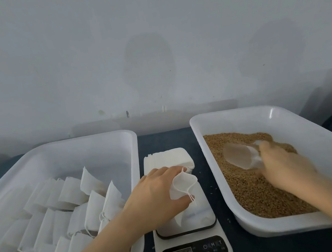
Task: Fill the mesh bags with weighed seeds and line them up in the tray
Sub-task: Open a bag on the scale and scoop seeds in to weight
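Our left hand (157, 195) pinches a mesh bag (183, 184); our right hand (281, 165) (blurred) grips a scoop (239, 156), both forearms reaching forward.

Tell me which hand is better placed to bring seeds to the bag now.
Right. The right hand grips the scoop in the seeds, beside the scale; the left hand is busy holding the mesh bag open over the scale.
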`<control>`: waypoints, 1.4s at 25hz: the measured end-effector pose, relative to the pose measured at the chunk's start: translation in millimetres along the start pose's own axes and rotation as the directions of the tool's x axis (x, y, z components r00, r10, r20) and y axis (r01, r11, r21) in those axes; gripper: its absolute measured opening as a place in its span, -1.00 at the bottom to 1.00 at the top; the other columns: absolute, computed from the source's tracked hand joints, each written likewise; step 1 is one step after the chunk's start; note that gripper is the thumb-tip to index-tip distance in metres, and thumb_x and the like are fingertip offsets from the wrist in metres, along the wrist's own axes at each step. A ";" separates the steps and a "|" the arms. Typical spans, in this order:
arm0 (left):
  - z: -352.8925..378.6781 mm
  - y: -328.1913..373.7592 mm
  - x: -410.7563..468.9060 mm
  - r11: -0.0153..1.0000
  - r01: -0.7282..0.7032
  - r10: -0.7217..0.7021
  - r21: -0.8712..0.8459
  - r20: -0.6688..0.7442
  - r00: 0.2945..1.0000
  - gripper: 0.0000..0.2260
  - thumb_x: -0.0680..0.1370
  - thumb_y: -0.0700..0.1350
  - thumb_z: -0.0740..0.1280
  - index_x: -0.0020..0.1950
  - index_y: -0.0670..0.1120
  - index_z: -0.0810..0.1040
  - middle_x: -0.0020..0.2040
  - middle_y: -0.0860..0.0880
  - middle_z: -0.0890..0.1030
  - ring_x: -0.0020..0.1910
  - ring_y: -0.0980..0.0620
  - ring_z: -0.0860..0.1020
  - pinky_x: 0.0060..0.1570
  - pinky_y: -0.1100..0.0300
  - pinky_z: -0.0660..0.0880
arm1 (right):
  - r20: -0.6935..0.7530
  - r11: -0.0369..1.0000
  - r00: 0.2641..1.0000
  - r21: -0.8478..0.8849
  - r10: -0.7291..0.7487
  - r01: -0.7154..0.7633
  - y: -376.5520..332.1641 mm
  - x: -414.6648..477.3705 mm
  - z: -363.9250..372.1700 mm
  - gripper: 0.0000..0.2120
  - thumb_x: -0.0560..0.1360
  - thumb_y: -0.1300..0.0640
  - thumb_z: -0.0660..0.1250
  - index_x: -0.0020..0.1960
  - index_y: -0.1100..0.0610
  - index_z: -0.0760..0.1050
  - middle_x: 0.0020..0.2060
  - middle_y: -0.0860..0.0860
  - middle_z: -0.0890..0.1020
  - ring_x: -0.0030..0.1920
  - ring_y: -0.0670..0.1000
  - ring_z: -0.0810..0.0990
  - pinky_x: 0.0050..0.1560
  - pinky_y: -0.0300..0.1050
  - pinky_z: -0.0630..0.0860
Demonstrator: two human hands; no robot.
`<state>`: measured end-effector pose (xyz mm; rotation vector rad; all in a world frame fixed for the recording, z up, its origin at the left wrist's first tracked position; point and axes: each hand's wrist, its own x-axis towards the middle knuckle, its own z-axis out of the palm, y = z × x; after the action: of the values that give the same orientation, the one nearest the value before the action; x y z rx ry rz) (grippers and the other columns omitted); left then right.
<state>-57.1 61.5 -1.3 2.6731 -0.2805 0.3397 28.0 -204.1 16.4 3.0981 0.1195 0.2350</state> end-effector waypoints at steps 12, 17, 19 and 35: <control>1.1 -1.9 -0.1 1.000 0.002 -0.002 0.018 -0.004 1.000 -0.49 0.44 0.27 0.32 0.36 0.26 0.31 0.28 0.27 0.45 0.24 0.20 0.37 0.18 0.27 0.27 | 0.215 0.968 0.976 0.251 -0.031 -0.025 -30.2 -7.6 2.7 -0.75 0.58 0.06 0.23 0.15 0.13 0.25 -0.09 0.07 0.51 -0.24 -0.01 0.54 -0.40 -0.19 0.38; 1.0 -2.2 -0.3 1.000 0.003 -0.003 -0.001 -0.007 1.000 -0.49 0.44 0.26 0.33 0.36 0.24 0.32 0.28 0.24 0.46 0.24 0.18 0.38 0.16 0.27 0.27 | 0.319 0.888 0.948 0.435 0.004 -0.151 -11.6 -3.3 -10.4 -0.63 0.50 -0.05 0.34 0.10 0.19 0.33 -0.28 0.03 0.55 -0.50 -0.11 0.40 -0.56 -0.29 0.32; 1.4 -2.4 -0.2 1.000 0.005 -0.005 0.002 -0.007 1.000 -0.49 0.44 0.26 0.32 0.37 0.23 0.32 0.28 0.23 0.47 0.24 0.17 0.38 0.15 0.27 0.27 | 0.277 0.926 0.961 0.365 -0.011 -0.094 -3.5 -5.2 -14.4 -0.63 0.52 -0.04 0.31 0.12 0.20 0.30 -0.31 0.00 0.54 -0.50 -0.12 0.39 -0.57 -0.33 0.29; -1.4 2.4 0.1 0.999 0.025 -0.026 0.024 0.001 1.000 -0.49 0.46 0.26 0.28 0.38 0.19 0.31 0.28 0.19 0.47 0.21 0.14 0.38 0.07 0.29 0.20 | 0.191 0.879 0.977 0.477 -0.091 -0.011 39.2 -19.6 -36.6 -0.76 0.37 -0.04 0.44 -0.09 0.04 0.46 -0.45 -0.02 0.64 -0.54 -0.12 0.55 -0.47 -0.28 0.47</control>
<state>-57.9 60.0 0.9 2.6984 -0.2441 0.3348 6.0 -243.7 51.2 3.5787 0.2748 -0.1501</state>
